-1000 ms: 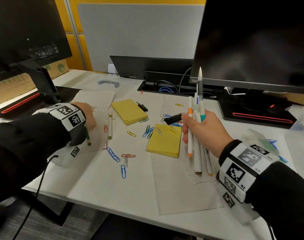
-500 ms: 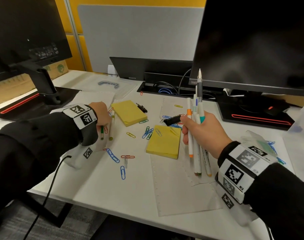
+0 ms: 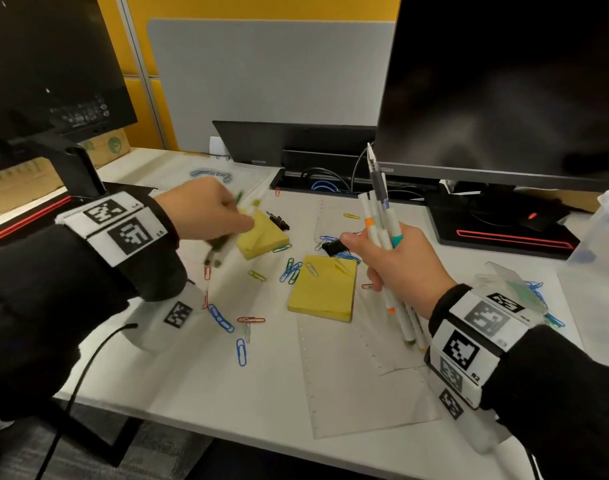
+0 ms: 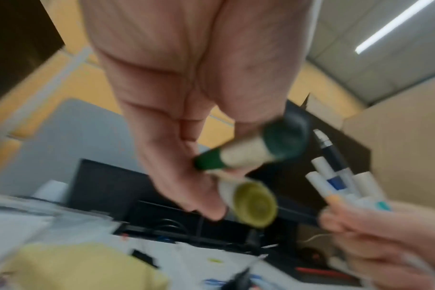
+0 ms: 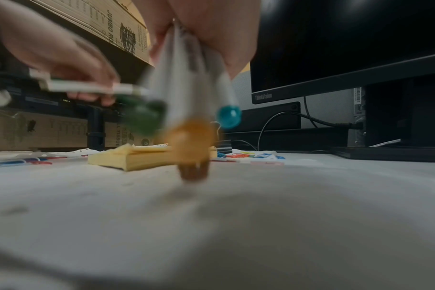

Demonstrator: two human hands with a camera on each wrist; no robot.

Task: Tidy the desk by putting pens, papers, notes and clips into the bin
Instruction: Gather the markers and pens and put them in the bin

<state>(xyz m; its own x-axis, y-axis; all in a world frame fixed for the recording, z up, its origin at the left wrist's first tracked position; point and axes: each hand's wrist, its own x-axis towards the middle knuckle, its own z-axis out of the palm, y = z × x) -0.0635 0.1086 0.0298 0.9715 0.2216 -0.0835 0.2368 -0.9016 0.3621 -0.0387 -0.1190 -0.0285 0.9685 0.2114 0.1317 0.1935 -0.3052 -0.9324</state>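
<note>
Closest to you, your right hand (image 3: 396, 268) is clenched around a bundle of pens (image 3: 382, 220), held upright over the paper sheet (image 3: 358, 375), in the same place as a moment ago. Your left hand (image 3: 206, 209) has left the desk edge and now carries two green-capped markers (image 4: 241, 170), pinched in curled fingers, above the far sticky-note pad (image 3: 261, 237), moving toward the bundle. I judge you are joining all pens before the bin (image 3: 604, 230), at far right. Paper clips (image 3: 289, 270) lie scattered between.
</note>
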